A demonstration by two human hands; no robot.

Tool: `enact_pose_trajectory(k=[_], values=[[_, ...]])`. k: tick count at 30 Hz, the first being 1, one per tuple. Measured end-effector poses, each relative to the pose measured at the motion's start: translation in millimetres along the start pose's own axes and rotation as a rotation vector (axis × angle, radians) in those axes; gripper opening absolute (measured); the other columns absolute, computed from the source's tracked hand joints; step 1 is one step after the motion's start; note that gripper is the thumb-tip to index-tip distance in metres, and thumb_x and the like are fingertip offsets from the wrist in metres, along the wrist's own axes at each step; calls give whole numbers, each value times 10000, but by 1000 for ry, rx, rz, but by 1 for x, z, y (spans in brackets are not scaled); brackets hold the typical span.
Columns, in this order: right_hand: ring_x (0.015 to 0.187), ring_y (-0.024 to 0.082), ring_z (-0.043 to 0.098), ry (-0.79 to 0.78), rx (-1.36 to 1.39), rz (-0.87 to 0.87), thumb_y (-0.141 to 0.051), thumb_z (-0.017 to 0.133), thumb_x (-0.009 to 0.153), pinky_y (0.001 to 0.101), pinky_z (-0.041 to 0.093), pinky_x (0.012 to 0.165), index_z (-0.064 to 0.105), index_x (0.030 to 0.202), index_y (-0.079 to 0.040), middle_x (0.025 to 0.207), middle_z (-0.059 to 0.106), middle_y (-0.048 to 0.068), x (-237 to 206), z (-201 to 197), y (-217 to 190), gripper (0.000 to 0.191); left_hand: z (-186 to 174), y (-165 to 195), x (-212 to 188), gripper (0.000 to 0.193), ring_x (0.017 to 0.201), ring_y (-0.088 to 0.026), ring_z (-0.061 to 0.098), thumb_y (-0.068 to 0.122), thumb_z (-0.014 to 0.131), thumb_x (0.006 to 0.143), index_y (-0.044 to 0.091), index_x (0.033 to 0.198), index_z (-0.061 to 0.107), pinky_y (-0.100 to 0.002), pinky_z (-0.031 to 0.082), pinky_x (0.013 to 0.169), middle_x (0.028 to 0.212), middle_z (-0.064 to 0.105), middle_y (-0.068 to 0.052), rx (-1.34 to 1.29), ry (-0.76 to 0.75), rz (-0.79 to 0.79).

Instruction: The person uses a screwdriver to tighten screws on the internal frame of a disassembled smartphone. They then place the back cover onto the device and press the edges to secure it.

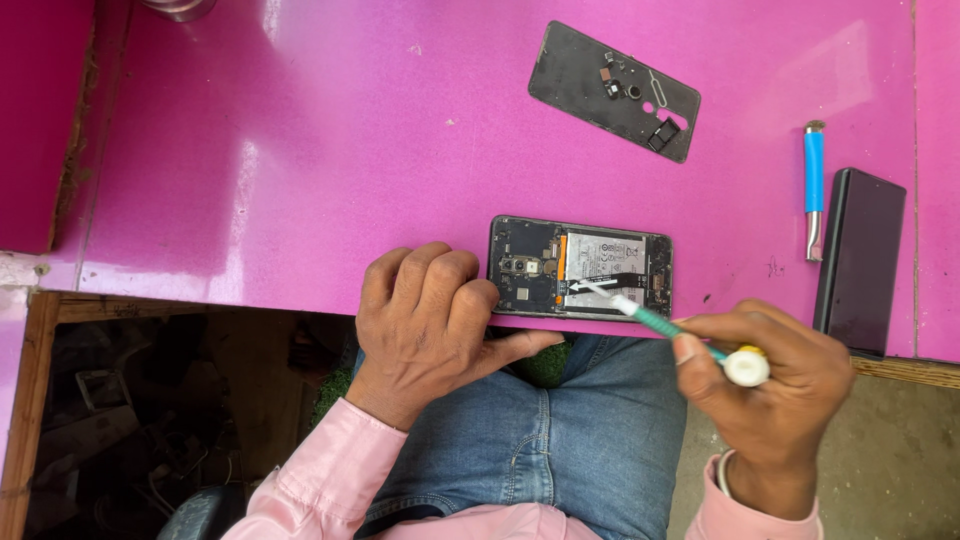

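Observation:
An opened smartphone (590, 262) lies at the front edge of the pink table (320, 150), its battery and circuit board exposed. My left hand (430, 325) rests on the phone's left end, fingers curled over it and thumb stretched along the table edge. My right hand (770, 385) grips a green screwdriver (655, 322) with a white and yellow cap. Its metal tip touches the phone's inside near the battery.
The phone's black back cover (612, 90) lies farther back with small loose parts on it. A blue-handled tool (814, 185) and a second dark phone (862, 258) lie at the right. Below the table edge are my jeans (560, 440) and an open shelf (140, 400) with clutter.

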State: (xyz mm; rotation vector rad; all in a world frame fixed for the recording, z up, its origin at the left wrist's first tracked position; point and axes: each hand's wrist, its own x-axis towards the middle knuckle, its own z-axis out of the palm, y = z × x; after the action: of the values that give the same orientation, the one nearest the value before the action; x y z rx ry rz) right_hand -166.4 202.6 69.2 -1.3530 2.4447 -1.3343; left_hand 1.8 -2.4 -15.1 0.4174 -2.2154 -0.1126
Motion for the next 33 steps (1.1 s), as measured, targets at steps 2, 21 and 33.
enact_pose_trajectory(k=[2,21,33], values=[[517,40,464,-39,-30,-28,-89,799,853,210,284,489,745,936,-5,627,543,0,1,9,-6,130,0,0,0,643,943,-234,622,786,662,899,153,881,553,-430,446,897,978,590,-39,-8,-13,-4],[574,67,509,-120,-42,-66,-88,816,782,239,322,527,747,891,-28,645,594,6,10,24,-20,142,-1,1,2,630,923,-223,605,773,664,900,155,875,547,-432,448,890,980,577,-33,-20,-14,-5],[573,74,519,-139,-63,-48,-126,834,781,248,329,518,748,884,-23,641,597,11,12,24,-23,169,-4,-5,0,395,903,-162,643,536,819,964,169,1074,724,-323,508,796,1019,641,30,-32,86,168]])
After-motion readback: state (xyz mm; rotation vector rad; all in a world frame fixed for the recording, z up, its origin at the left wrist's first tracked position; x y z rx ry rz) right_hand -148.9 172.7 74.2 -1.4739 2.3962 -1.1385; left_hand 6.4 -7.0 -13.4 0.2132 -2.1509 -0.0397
